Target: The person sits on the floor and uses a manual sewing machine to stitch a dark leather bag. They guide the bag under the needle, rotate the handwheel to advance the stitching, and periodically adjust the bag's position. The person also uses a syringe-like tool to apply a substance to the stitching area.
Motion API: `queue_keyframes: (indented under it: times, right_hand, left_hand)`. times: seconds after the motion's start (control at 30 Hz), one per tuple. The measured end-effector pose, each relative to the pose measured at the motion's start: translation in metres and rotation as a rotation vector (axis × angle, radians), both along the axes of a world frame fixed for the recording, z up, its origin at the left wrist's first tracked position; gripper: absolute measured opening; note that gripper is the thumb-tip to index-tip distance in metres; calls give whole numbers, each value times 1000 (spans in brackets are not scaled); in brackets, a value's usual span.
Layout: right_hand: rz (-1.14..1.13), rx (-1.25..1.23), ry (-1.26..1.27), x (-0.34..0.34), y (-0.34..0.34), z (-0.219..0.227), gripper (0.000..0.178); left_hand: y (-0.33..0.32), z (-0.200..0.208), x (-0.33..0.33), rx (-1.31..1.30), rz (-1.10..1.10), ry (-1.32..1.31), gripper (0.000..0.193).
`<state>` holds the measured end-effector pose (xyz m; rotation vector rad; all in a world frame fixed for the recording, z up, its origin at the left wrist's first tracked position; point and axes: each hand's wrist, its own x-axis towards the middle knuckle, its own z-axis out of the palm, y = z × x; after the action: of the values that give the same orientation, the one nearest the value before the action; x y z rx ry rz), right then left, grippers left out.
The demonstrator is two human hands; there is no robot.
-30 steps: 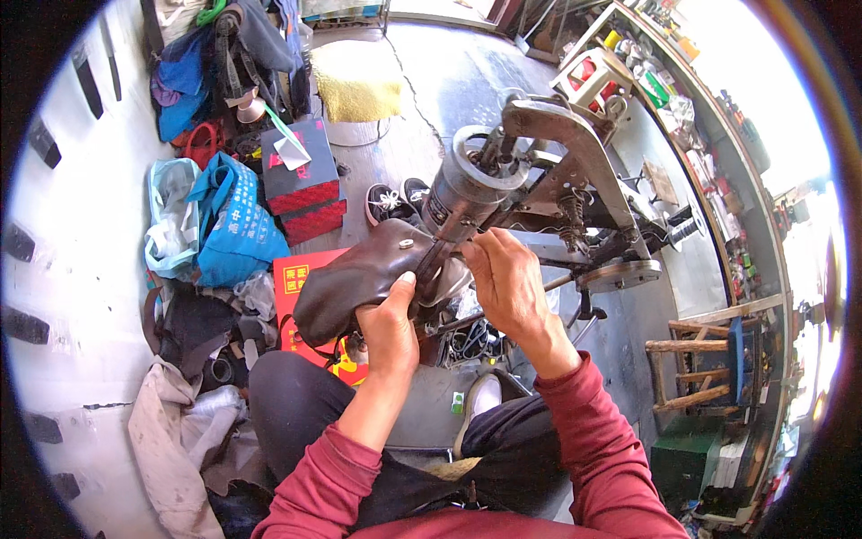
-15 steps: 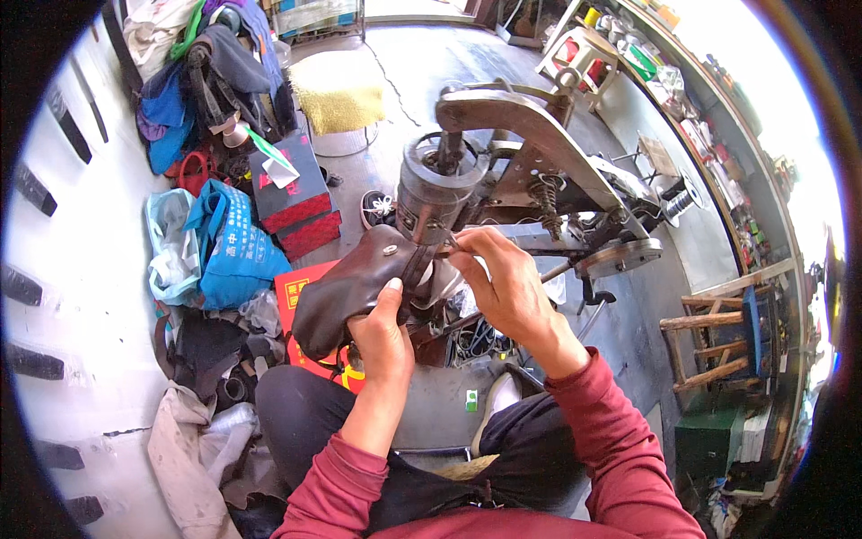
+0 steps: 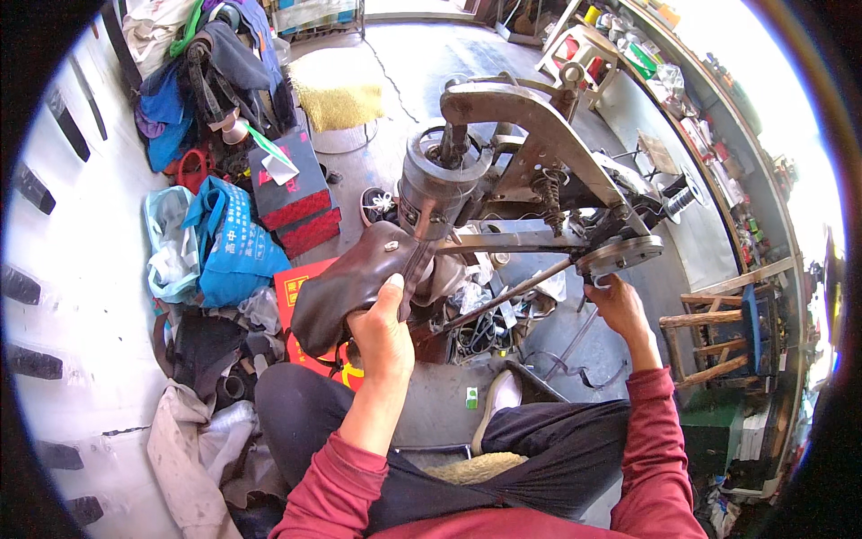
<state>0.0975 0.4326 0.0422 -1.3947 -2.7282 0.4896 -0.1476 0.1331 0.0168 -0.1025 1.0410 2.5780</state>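
Note:
My left hand (image 3: 384, 334) grips a dark brown leather bag (image 3: 346, 292), thumb on top beside its zipper edge and fingers hidden underneath. The bag lies beneath the cylindrical head of a metal cobbler's sewing machine (image 3: 530, 112), its edge up against the lower end of that head. A small metal fitting shows on the leather. To the right, my right hand (image 3: 624, 310) is closed at the crank handle under the machine's handwheel (image 3: 620, 256). The handle is mostly covered by my fingers.
A yellow-covered stool (image 3: 337, 94), stacked dark boxes (image 3: 292, 184) and a blue bag (image 3: 233, 247) stand at left and ahead. Leather scraps (image 3: 211, 346) lie by my left knee. At right are a wooden stool (image 3: 718, 337) and a cluttered shelf (image 3: 709, 148).
My right hand has left the spot beside the bag under the machine head and moved right and down to the handwheel's crank. My left hand and the bag have barely moved.

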Motion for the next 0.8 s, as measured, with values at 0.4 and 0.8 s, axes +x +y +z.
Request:
queue_keyframes:
  times: [0.4, 0.8]
  right_hand:
    - [90, -144, 521, -25, -23, -5, 23]
    - [-260, 200, 437, 43, 75, 16, 22]
  left_hand:
    - [-1, 1, 2, -7, -19, 1, 30]
    - [1, 0, -1, -50, -18, 29, 26]
